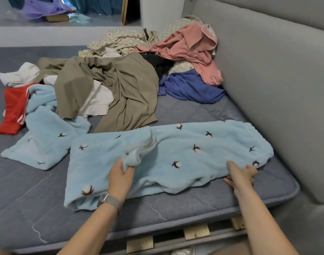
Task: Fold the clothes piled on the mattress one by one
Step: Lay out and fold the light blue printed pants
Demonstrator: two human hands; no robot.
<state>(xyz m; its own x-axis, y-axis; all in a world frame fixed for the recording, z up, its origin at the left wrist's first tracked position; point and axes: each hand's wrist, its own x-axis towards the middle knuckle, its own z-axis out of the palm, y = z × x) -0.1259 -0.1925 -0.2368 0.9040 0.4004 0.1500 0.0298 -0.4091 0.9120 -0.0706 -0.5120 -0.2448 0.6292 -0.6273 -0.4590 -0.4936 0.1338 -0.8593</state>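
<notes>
Left hand (121, 173) pinches blue fleece garment (175, 155); right hand (240, 175) grips its edge.

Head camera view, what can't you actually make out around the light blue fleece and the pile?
- Head view: right hand fingers partly tucked under the light blue fleece garment.
- Dark garment, mostly buried under the olive garment and pink garment.
- Purple cloth, blurred and cut by the top edge.

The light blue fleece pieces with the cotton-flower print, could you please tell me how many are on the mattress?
2: one fleece piece spread at the front under both hands, another fleece piece to its left, partly under the olive garment. More may be buried.
</notes>
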